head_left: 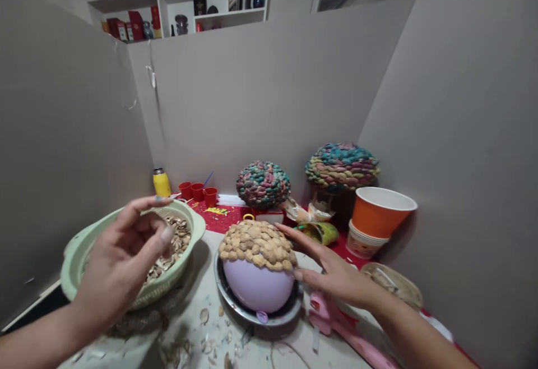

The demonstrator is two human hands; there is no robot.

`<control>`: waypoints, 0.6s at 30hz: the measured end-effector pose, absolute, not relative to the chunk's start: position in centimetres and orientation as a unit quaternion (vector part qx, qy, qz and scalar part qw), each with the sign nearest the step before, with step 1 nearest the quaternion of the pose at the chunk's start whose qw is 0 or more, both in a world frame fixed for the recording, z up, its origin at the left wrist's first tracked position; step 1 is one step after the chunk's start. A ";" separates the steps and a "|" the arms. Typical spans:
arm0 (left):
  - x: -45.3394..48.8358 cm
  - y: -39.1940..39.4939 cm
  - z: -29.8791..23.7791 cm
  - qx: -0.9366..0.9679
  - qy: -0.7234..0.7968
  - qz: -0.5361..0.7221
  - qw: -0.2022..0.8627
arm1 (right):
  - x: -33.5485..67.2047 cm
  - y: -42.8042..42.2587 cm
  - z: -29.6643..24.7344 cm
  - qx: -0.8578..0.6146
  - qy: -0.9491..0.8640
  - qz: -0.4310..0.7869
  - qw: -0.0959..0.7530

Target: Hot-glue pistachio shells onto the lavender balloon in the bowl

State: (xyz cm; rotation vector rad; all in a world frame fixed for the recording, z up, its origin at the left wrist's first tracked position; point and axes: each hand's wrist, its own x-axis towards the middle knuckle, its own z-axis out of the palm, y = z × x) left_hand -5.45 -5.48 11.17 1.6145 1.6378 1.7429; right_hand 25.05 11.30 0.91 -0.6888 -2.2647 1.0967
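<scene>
A lilac balloon point(258, 285) rests knot forward in a round metal bowl point(235, 314), its upper part covered with tan, bumpy shell pieces point(256, 244) that look like peanut shells. My right hand point(332, 271) lies against the balloon's right side, fingers stretched out and thumb lower down, touching the shells. On the left, my left hand point(126, 240) hovers over a light green basket point(194, 229) of loose shells point(179, 237). Its thumb and forefinger are apart, and I see nothing between them. A pink glue gun point(332, 318) lies beneath my right forearm.
Two multicoloured shell-covered domes point(263, 184) stand at the back. Orange and white paper buckets point(378, 215) are stacked at right, near a shallow woven basket point(393, 285). Several red cups point(197, 191) and a yellow bottle point(161, 182) stand back left. Shell scraps point(204, 317) litter the front. Grey partitions enclose the table.
</scene>
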 end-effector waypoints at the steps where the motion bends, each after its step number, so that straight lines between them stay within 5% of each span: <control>1: -6.2 -4.8 11.6 0.557 0.569 0.593 0.121 | 25.1 11.3 0.8 -0.261 -0.839 0.400 0.261; 18: -19.7 5.0 7.9 0.590 0.782 0.154 0.129 | 25.0 10.8 0.8 -0.340 -0.824 0.360 0.275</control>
